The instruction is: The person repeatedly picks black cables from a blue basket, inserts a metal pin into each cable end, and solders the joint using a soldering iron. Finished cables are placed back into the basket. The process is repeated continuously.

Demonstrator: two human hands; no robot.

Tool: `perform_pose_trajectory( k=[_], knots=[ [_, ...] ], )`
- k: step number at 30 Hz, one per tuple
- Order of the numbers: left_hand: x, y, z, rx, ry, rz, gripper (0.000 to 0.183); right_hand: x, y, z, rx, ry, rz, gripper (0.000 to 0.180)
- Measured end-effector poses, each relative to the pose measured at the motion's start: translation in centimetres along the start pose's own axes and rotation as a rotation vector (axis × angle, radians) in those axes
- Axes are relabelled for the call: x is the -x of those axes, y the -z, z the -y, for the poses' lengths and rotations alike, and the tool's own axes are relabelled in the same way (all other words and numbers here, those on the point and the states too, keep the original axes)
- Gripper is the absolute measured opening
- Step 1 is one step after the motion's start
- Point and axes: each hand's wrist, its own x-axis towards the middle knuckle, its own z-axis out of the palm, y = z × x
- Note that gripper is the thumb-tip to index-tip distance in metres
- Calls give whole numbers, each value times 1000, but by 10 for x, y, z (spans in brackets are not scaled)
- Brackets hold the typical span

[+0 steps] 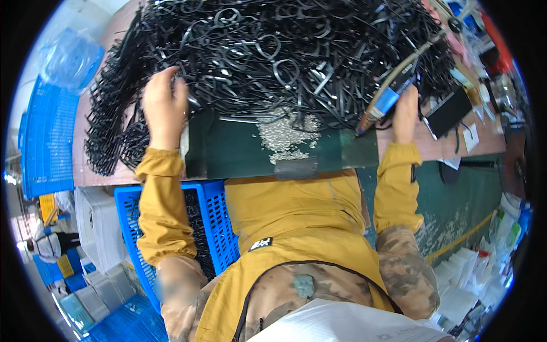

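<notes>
A large tangled heap of thin black strips (256, 55), some curled into loops, covers the back of the table. My left hand (164, 104) is over the heap's left part, thumb and fingers apart; it is blurred and no object shows in it. My right hand (406, 113) grips a blue-bodied hand tool (386, 99), its dark tip pointing down-left near the edge of the green mat (230, 149). A hose (399, 64) runs beside the tool. A pile of small silvery metal pieces (284, 134) lies on the mat between my hands, above a dark grey patch (296, 168).
Bundled black strips (107, 128) hang together at the table's left. A black box-like object (448, 112) lies beyond my right hand. Below the table edge, a blue plastic basket (218, 226) holds more strips. Blue crates (51, 137) stand left; a person (51, 247) is farther off.
</notes>
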Motion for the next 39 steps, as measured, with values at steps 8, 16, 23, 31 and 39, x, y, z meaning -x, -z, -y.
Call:
perform_pose_trajectory(
  k=[8, 16, 23, 31, 39],
  knots=[
    [-40, -126, -107, 11, -254, 391, 56, -12, 14, -78, 337, -53, -190, 33],
    [-72, -105, -89, 901, 169, 134, 22, -17, 42, -40, 319, 300, -309, 26],
    [-73, -64, -33, 1621, 385, -354, 25, -24, 79, 24, 99, 387, -570, 14],
    [-64, -51, 5, 2520, 383, -6, 35, -3, 104, 15, -4, 36, -300, 23],
    [-102, -20, -20, 1614, 991, -307, 42, -31, 101, 41, 7, 151, -585, 23]
  ],
)
